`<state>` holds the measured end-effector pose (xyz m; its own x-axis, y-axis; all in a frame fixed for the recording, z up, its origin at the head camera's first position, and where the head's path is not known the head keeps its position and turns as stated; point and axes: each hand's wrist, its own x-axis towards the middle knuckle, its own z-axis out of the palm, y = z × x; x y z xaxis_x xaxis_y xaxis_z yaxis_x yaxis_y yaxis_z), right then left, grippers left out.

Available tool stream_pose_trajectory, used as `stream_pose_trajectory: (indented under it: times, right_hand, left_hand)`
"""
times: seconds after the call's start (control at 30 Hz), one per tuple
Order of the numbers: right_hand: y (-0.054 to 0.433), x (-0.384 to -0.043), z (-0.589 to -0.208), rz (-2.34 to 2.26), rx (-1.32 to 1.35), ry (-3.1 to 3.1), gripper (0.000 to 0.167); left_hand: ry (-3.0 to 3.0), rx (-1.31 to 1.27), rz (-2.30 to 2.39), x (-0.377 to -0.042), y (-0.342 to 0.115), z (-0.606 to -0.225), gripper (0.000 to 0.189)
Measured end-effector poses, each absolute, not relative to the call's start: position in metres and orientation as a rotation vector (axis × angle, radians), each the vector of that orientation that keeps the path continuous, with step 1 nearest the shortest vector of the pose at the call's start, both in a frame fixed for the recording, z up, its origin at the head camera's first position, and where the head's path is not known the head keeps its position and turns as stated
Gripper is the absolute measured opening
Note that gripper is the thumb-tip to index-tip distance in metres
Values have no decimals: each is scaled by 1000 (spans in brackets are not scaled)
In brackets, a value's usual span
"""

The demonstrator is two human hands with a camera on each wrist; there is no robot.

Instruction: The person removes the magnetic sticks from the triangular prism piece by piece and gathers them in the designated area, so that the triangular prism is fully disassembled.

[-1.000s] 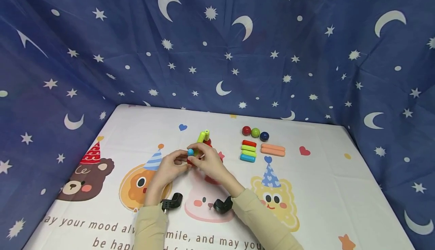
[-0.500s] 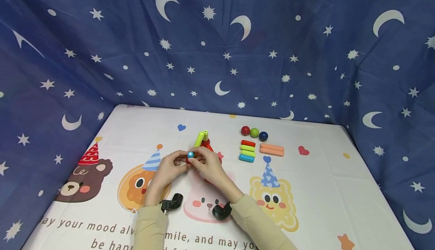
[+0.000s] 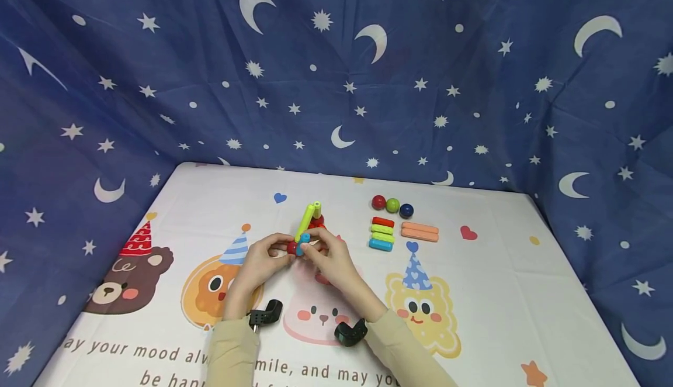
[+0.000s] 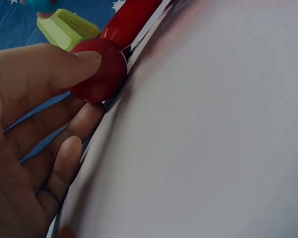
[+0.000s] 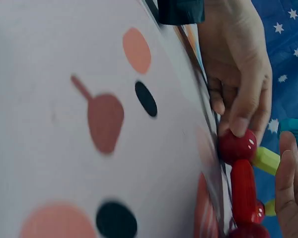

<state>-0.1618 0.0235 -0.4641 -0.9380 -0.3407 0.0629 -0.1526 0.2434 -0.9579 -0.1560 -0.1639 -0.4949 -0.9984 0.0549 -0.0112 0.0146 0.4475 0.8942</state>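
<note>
Pinching a glossy dark-red ball (image 5: 237,147) between the thumb and fingers of the left hand (image 3: 268,256), and gripping a short, ribbed, bright-blue plastic-looking rod (image 5: 295,128) in the bent fingers of the right hand (image 3: 335,262). Shifting the blue rod slightly toward the worktop's right edge over the last half second, tipping it out of its end-on pose and so uncovering more of the held ball in the head view. Showing a gap between rod and ball in both wrist views, so probably re-aiming rather than completing a joint. Keeping the left grip nearly unchanged, likely steadying the frame. Linking the held ball, by a smooth red rod (image 5: 243,191), to another dark-red ball (image 5: 249,231), and carrying a slanting yellow-green rod (image 3: 305,222) up from it. Sitting left of centre on the white printed worktop (image 3: 499,293), nearer the far edge. Leaving spare pieces untouched toward the right edge: red, green and navy balls (image 3: 392,205), four short coloured rods (image 3: 382,234), two long peach rods (image 3: 419,231).
</note>
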Motion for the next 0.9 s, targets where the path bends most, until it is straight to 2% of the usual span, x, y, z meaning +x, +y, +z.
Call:
stream_pose_trajectory:
  times: [0.47,0.7,0.9]
  right_hand:
    - [78,-165,-464,-1945,-376,2174,26]
    - [102,-163,-463,-1826,-220,2283,31]
    - [123,-161,-462,-1691,-188,2425,27]
  left_hand:
    - [2629,5,1599,-157,-163,-494,36]
    - [2633,11,1580,-158,-164,-494,36]
    - [2640,31,1582,-157,-163,-494,35]
